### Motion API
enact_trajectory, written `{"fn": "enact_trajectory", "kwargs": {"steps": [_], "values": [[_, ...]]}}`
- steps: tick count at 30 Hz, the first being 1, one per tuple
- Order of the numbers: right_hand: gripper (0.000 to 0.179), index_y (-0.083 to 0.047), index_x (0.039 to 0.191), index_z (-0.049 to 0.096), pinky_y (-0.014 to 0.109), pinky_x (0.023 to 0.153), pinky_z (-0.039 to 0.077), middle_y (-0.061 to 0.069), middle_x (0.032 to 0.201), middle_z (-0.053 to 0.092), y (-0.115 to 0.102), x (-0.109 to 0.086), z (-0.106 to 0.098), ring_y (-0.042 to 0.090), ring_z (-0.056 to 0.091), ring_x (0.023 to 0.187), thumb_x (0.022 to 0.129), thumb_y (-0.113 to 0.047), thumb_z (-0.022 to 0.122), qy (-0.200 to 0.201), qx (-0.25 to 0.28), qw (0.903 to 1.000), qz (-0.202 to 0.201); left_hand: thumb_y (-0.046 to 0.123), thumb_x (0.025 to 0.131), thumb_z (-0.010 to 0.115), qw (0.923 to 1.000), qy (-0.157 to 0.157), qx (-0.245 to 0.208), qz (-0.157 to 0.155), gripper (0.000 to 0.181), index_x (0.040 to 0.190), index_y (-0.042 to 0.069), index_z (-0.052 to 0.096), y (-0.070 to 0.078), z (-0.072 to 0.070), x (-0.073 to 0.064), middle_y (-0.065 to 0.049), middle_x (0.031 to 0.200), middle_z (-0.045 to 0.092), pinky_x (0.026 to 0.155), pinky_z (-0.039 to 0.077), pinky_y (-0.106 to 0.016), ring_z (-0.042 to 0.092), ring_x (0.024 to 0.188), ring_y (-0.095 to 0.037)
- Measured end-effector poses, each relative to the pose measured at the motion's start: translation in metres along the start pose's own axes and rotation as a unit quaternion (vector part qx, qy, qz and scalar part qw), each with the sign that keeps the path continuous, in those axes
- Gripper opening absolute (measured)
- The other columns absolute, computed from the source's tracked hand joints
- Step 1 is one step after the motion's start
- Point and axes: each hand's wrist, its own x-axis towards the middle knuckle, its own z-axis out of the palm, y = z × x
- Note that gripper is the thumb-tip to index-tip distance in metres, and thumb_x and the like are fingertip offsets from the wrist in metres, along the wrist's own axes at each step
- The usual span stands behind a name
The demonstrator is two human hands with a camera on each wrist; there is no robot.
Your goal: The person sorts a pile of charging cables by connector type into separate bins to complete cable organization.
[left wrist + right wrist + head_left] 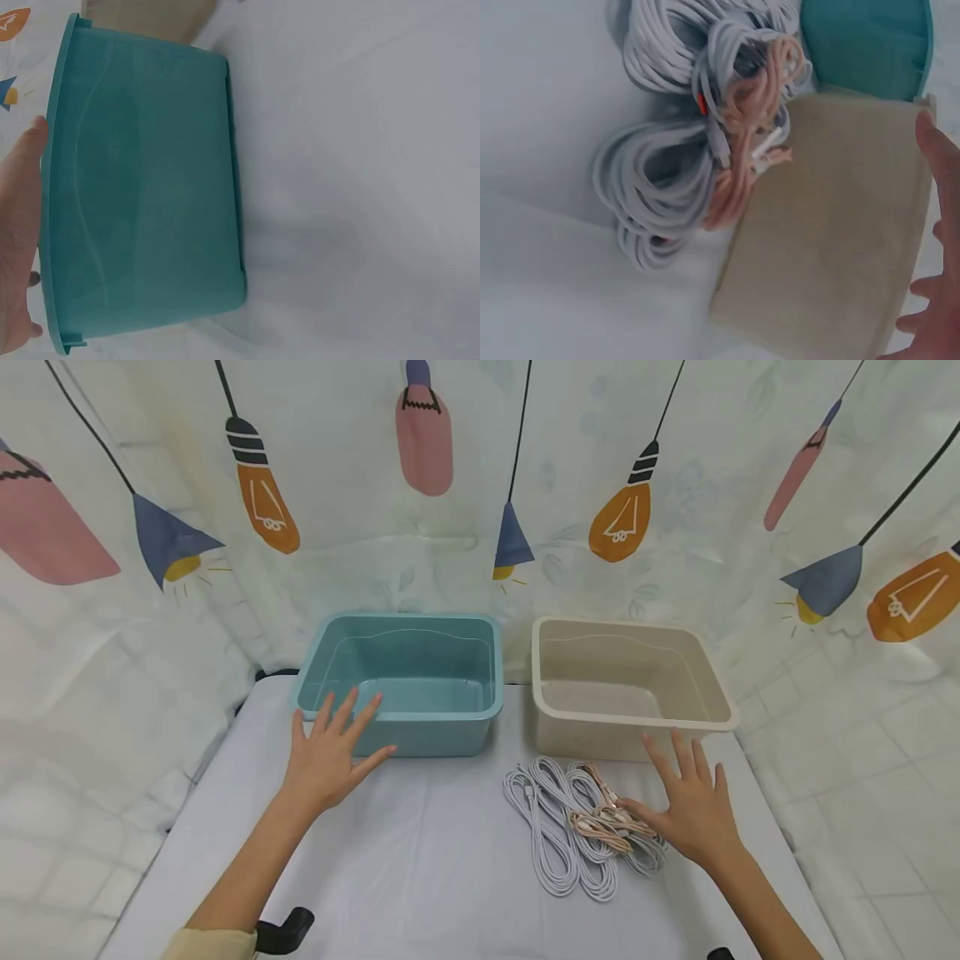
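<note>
My left hand (327,760) hovers with fingers spread at the near left corner of a teal plastic bin (427,737); its fingers overlap the rim in the head view. Over the near right side of a beige bin (592,739), my right hand (696,810) is spread too, fingertips close to the front rim. Neither hand holds anything. A pile of coiled cables lies in front of the beige bin: several white cables (555,852) and peach-coloured cables (600,827), partly overlapping. In the right wrist view, metal plug ends (720,146) show among the coils.
Both bins stand side by side at the back of a table with a white cloth (420,877). Behind and beside it hangs a curtain (465,577) printed with lamps and bulbs. A black curved object (285,932) shows beside the left forearm.
</note>
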Motion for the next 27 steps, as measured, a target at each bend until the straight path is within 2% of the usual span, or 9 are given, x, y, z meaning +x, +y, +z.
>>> {"fn": "enact_trajectory", "kwargs": {"steps": [3,6,10,18,23,27], "values": [[0.103,-0.026,0.167,0.031,0.082,0.102,0.036,0.029,0.163,0.035,-0.003,-0.006,0.009,0.06,0.034,0.146,0.083,-0.056,0.083,0.015,-0.003,0.9997,-0.022,0.06,0.101,0.06,0.9999,0.009,-0.001,0.006,0.084,0.169,0.026,0.025,-0.001,0.004,0.0,-0.019,0.172,0.028,0.117,0.011,-0.082,0.023,0.156,-0.051],[0.101,-0.022,0.164,0.038,0.076,0.09,0.049,0.028,0.158,0.045,-0.005,-0.01,0.019,0.057,0.046,0.139,0.08,-0.049,0.088,0.038,0.007,0.998,-0.049,0.055,0.101,0.063,0.9997,0.02,-0.003,0.01,0.082,0.168,0.023,0.029,-0.003,0.007,0.0,-0.02,0.169,0.033,0.118,0.012,-0.081,0.027,0.155,-0.05],[0.096,-0.015,0.158,0.048,0.067,0.079,0.057,0.026,0.147,0.058,-0.009,-0.015,0.029,0.052,0.061,0.123,0.077,-0.04,0.092,0.058,0.026,0.9949,-0.078,0.05,0.101,0.066,0.9989,0.041,-0.009,0.02,0.079,0.166,0.019,0.034,-0.004,0.01,0.0,-0.022,0.165,0.04,0.117,0.015,-0.081,0.033,0.152,-0.049],[0.087,-0.013,0.149,0.06,0.052,0.075,0.062,0.014,0.124,0.07,-0.015,-0.027,0.047,0.036,0.071,0.106,0.073,-0.036,0.096,0.069,0.047,0.9908,-0.106,0.041,0.099,0.07,0.9933,0.106,-0.008,0.044,0.071,0.159,0.011,0.046,-0.006,0.017,0.003,-0.024,0.15,0.056,0.115,0.021,-0.081,0.046,0.142,-0.047],[0.076,-0.012,0.141,0.067,0.047,0.074,0.06,0.009,0.115,0.071,-0.018,-0.033,0.058,0.029,0.071,0.098,0.074,-0.034,0.096,0.062,0.066,0.9905,-0.104,0.036,0.098,0.072,0.9884,0.141,-0.013,0.055,0.063,0.152,0.008,0.054,-0.007,0.021,0.004,-0.023,0.139,0.063,0.115,0.026,-0.079,0.052,0.135,-0.046],[0.067,-0.011,0.133,0.072,0.037,0.066,0.057,0.004,0.108,0.069,-0.018,-0.036,0.067,0.018,0.067,0.089,0.073,-0.027,0.097,0.066,0.08,0.9881,-0.114,0.031,0.096,0.074,0.9829,0.171,-0.013,0.066,0.057,0.144,0.005,0.061,-0.007,0.023,0.005,-0.022,0.131,0.067,0.112,0.03,-0.079,0.057,0.129,-0.045]]}}
